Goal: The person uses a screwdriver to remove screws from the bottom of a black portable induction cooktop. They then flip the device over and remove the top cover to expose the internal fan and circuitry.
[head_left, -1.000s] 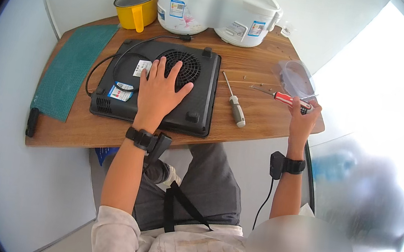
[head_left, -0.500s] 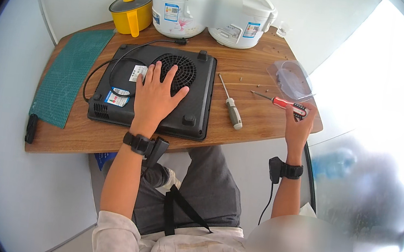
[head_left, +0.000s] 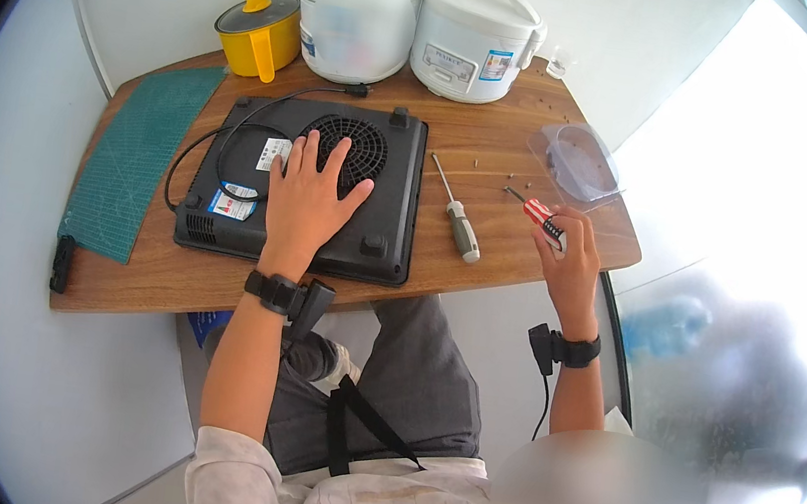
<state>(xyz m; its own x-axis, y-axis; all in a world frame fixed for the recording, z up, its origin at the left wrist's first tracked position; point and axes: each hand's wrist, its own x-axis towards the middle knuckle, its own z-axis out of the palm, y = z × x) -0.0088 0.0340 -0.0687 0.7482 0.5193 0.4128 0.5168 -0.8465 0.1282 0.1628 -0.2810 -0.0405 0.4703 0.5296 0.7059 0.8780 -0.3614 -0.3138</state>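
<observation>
Fingers spread, my left hand (head_left: 311, 198) lies flat on a black induction cooker (head_left: 391, 205) turned underside up, partly over its round fan grille (head_left: 360, 151). The cooker's black power cord (head_left: 222, 149) loops across its left side. In my right hand (head_left: 572, 258), closed, is a screwdriver (head_left: 541, 216) with a red, white and black handle. Its tip points up and to the left, near a few small screws (head_left: 511, 176) on the table. A second screwdriver (head_left: 465, 229), grey and white, lies between the cooker and my right hand.
A clear plastic container (head_left: 581, 163) sits at the right of the wooden table (head_left: 497, 143). Along the back stand a yellow pot (head_left: 247, 46) and two white rice cookers (head_left: 355, 30). To the left are a green cutting mat (head_left: 138, 159) and a black object (head_left: 63, 261) at the edge.
My right hand has moved left with the screwdriver, whose shaft now tilts more steeply. My left hand stays on the induction cooker. The view has shifted slightly.
</observation>
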